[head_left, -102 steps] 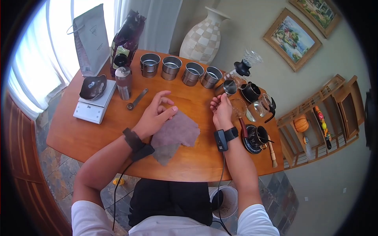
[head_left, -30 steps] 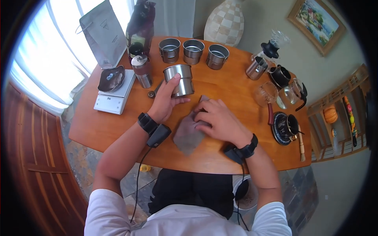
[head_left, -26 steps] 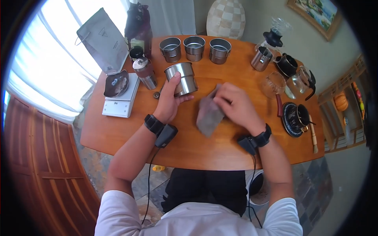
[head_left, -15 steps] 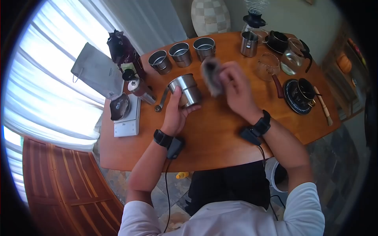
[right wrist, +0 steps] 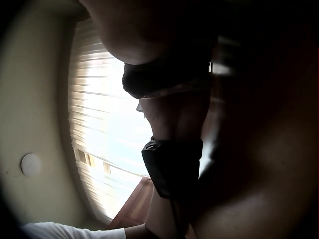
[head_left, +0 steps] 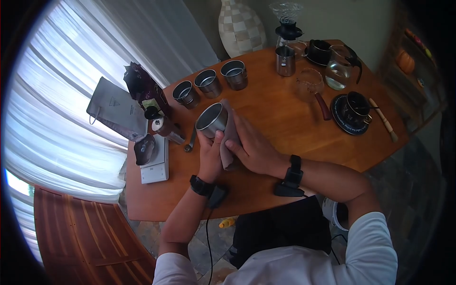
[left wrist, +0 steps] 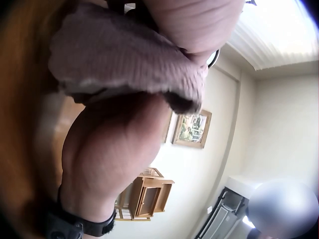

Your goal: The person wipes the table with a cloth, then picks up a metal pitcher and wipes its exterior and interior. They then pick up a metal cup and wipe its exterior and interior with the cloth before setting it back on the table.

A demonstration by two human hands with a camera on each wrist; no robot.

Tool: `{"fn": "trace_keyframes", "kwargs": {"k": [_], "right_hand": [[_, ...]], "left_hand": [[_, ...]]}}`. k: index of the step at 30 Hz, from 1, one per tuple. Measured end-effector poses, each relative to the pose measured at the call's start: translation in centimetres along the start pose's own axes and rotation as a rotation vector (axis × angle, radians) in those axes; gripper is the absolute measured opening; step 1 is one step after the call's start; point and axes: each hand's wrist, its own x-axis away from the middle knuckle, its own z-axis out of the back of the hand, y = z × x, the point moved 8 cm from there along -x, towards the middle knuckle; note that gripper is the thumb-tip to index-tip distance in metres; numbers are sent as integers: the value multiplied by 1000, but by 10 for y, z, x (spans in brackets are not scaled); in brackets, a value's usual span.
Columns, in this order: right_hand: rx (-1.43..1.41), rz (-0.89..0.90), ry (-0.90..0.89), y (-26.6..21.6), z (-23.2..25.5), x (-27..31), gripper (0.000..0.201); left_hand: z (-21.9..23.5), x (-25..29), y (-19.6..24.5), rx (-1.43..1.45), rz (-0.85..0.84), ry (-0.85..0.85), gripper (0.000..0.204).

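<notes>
A stainless steel cup (head_left: 212,118), tilted with its mouth up and to the left, is held over the table's near half. My left hand (head_left: 210,156) grips it low, the thumb up along its side. My right hand (head_left: 256,147) holds a greyish-mauve cloth (head_left: 228,135) against the cup's right side, its thumb on the cloth's near face. Part of the cup's wall is hidden behind the cloth. In the left wrist view the ribbed cloth (left wrist: 119,55) spans the space between the hands. The right wrist view is mostly dark, with a wrist strap camera (right wrist: 172,167) showing.
Behind stand three steel cups (head_left: 207,83). To the left are a scale (head_left: 155,164) bearing a dark dish, a hand grinder (head_left: 167,129), its crank handle (head_left: 191,141) and coffee bags (head_left: 145,88). To the right are a steel pitcher (head_left: 285,61), glass server (head_left: 338,71), saucer (head_left: 344,121) and brush (head_left: 384,121).
One steel cup has left the back row for my left hand. My right hand has picked the cloth up off the table and brought it leftward onto the cup, which now tilts more. The head view has turned.
</notes>
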Motion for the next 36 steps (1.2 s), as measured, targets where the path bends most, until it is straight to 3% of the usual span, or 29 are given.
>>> {"fn": "trace_keyframes", "kwargs": {"k": [1, 3, 4, 8, 10, 11, 13, 16, 17, 19, 20, 22, 26, 29, 31, 32, 34, 36], "right_hand": [[30, 96, 36, -7, 3, 0, 78], [26, 122, 50, -6, 5, -1, 78], [6, 145, 67, -7, 8, 0, 79], [-149, 49, 77, -2, 21, -5, 76], [-479, -80, 14, 2, 26, -8, 71], [-472, -82, 17, 8, 27, -8, 71], [-1026, -499, -134, 45, 0, 0, 66], [-1215, -469, -81, 45, -4, -5, 68], [-1212, -467, -80, 41, -4, -5, 68], [-550, -151, 18, 18, 17, -10, 74], [-550, -152, 19, 15, 14, -8, 74], [-239, 47, 99, -4, 16, -6, 77], [-100, 131, 74, -8, 11, -4, 75], [-148, 81, 130, -1, 19, -4, 73], [-498, -134, 1, 18, 18, -8, 73], [-496, -133, 1, 18, 23, -10, 73], [-799, -421, -101, 34, 15, -8, 70], [-854, -496, -95, 40, 14, -8, 68]], "left_hand": [[-2, 0, 0, 7, -4, -3, 49], [-3, -1, 4, -53, -62, 34, 60], [-4, -1, 1, -23, -15, 8, 62], [-12, 5, -9, 66, 103, -84, 62], [-19, 9, -12, 69, 133, -201, 62], [-18, 9, -12, 75, 131, -207, 62], [-26, 11, -15, 227, 192, -305, 64], [-24, 6, -19, 245, 186, -295, 64], [-25, 4, -17, 245, 183, -297, 64], [-20, -3, -4, 69, 36, -197, 60], [-21, -3, -6, 69, 37, -197, 60], [-8, -3, -1, 1, -55, -27, 55], [2, -4, -3, -30, 13, 7, 54], [-8, 0, -8, 23, 82, -111, 57], [-10, 2, -8, 52, 75, -171, 57], [-14, 2, -7, 81, 67, -228, 58], [-18, 0, -7, 185, 55, -253, 56], [-19, -1, -13, 284, 52, -270, 55]]}}
